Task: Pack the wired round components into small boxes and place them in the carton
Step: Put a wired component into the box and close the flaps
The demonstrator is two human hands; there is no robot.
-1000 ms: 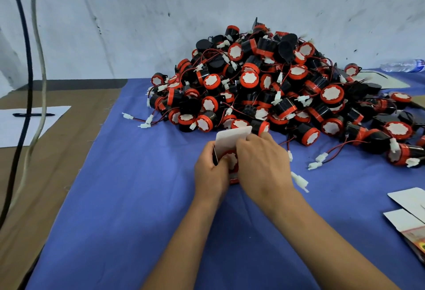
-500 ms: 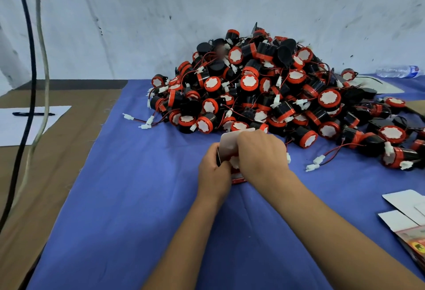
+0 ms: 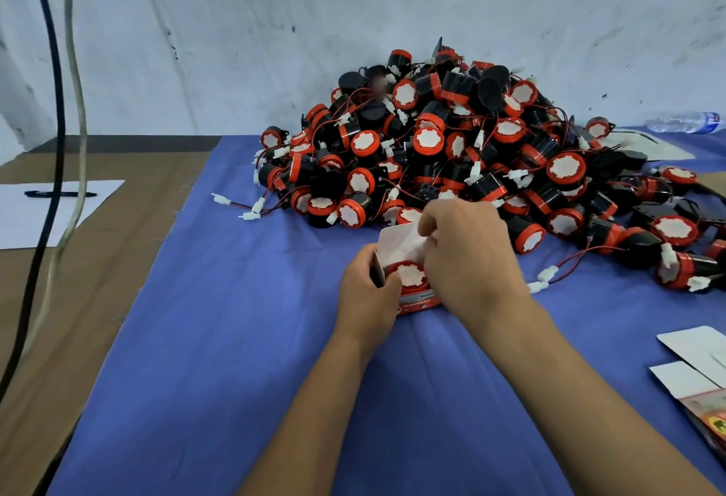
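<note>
A big pile of black-and-red round components point(image 3: 463, 153) with red wires and white plugs lies on the blue cloth point(image 3: 220, 338) against the wall. In front of it my left hand point(image 3: 367, 291) grips a small red-printed box point(image 3: 416, 301) by its left side. One round component point(image 3: 408, 277) sits in the box's open top, white face up, under the raised white flap point(image 3: 400, 246). My right hand point(image 3: 467, 255) holds the box's right side, with its fingers curled at the flap and the component.
Flat unfolded small boxes point(image 3: 695, 373) lie at the right edge. A paper sheet point(image 3: 39, 216) with a pen point(image 3: 59, 193) rests on the brown table at left. Two cables point(image 3: 59, 102) hang at the left. A plastic bottle point(image 3: 683, 122) lies far right.
The component's white face now shows in the box's open top. My right hand's fingers have shifted up to the flap. The loose white plug beside my right wrist is no longer visible.
</note>
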